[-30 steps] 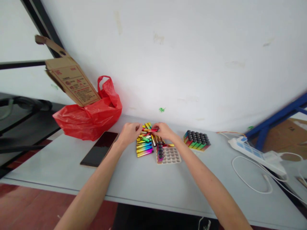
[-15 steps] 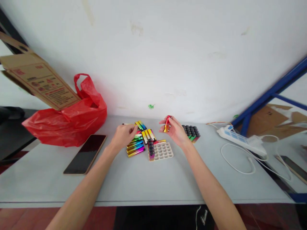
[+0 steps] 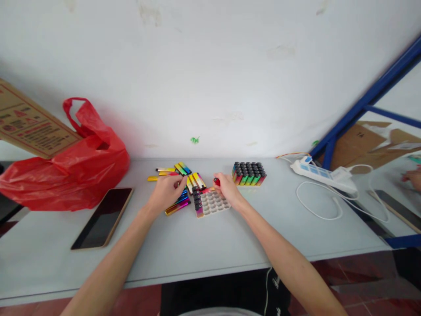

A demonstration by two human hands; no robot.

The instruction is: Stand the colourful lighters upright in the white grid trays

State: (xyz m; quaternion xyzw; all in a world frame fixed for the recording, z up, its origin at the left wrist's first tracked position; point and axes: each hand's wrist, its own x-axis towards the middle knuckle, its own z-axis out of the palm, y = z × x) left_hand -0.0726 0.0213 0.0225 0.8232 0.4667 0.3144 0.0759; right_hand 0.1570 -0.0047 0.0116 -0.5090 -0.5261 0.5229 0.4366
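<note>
My right hand (image 3: 227, 188) is closed around a red lighter (image 3: 216, 181), one end of it showing by the thumb. Below it lies a pale tray (image 3: 213, 203) with rows of round holes; a column of black-topped lighters (image 3: 198, 202) stands along its left side. My left hand (image 3: 167, 193) hovers over a loose pile of shiny, rainbow-coloured lighters (image 3: 177, 206), its fingers curled together; what they pinch, if anything, is too small to make out. More yellow lighters (image 3: 196, 181) lie between the hands.
A block of upright lighters (image 3: 249, 174) stands at the back right. To the left are a phone (image 3: 102, 218), a red plastic bag (image 3: 82, 171) and a cardboard box (image 3: 36, 127). A white power strip (image 3: 324, 175) and cable lie right. Another person's hand (image 3: 412, 177) shows far right.
My right hand has lowered and moved left toward the tray, turning the lighter so that its end now shows. My left hand stays over the pile. The view has shifted right.
</note>
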